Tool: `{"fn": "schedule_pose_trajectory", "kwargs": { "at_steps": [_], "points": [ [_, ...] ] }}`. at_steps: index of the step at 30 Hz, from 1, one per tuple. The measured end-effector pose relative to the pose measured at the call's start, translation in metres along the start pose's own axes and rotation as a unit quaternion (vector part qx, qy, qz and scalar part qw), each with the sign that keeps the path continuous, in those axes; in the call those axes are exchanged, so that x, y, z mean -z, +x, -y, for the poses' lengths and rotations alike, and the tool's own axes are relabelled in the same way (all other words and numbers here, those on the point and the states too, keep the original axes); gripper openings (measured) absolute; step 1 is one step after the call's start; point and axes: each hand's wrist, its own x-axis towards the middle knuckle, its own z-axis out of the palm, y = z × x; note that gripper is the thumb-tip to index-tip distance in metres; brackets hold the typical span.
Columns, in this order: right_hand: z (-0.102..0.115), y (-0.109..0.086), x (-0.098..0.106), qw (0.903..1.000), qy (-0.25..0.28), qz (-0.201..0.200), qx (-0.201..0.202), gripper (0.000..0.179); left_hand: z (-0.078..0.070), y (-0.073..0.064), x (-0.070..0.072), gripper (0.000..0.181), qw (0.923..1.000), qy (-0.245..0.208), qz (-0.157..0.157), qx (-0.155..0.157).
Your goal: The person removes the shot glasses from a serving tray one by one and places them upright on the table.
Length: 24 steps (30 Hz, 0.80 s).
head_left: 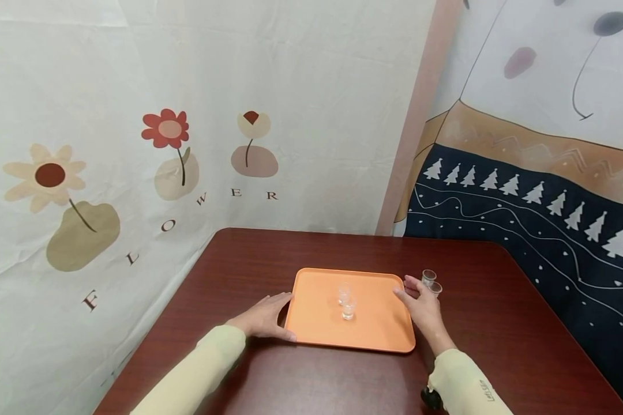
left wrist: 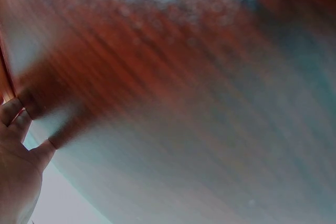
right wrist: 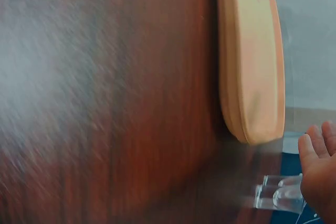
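An orange tray (head_left: 311, 328) lies flat on the table, with two small clear glasses (head_left: 348, 312) standing near its middle. My left hand (head_left: 263, 317) is at the tray's left side, thumb and fingers spread, fingertips at the edge and thumb by the near left corner. In the left wrist view, that hand's digits reach down to the tabletop. Over the tray's right edge is my right hand (head_left: 421, 305), thumb apart from the fingers, nothing visible in its grasp. Just beyond it stand two more clear glasses (head_left: 429, 277), partly hidden by the hand.
The dark red-brown table (head_left: 342, 374) has rounded far corners. Behind it hangs a white cloth (head_left: 332, 115) printed with flowers and letters. A dark blue cloth (head_left: 488, 213) with white trees hangs along the right side.
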Motion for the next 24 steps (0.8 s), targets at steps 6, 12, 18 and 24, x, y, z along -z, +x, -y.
{"fn": "schedule_pose_trajectory", "kwargs": {
  "at_steps": [6, 12, 18, 24],
  "points": [
    [-0.001, -0.005, -0.018, 0.9996, 0.004, 0.026, 0.011, 0.051, 0.001, 0.001, 0.0, 0.117, 1.0, 0.001, 0.0, 0.0],
    [-0.001, -0.009, -0.035, 0.9981, 0.001, 0.048, 0.038, 0.045, 0.001, 0.001, 0.0, 0.116, 1.0, -0.002, -0.001, -0.002],
    [-0.001, -0.017, -0.05, 0.9973, -0.008, 0.062, 0.037, 0.043, 0.001, 0.002, 0.0, 0.116, 1.0, 0.001, -0.001, 0.001],
    [0.0, -0.022, -0.062, 0.9962, -0.012, 0.076, 0.042, 0.043, 0.001, 0.002, 0.0, 0.116, 1.0, 0.002, 0.0, 0.006]
  ]
}}
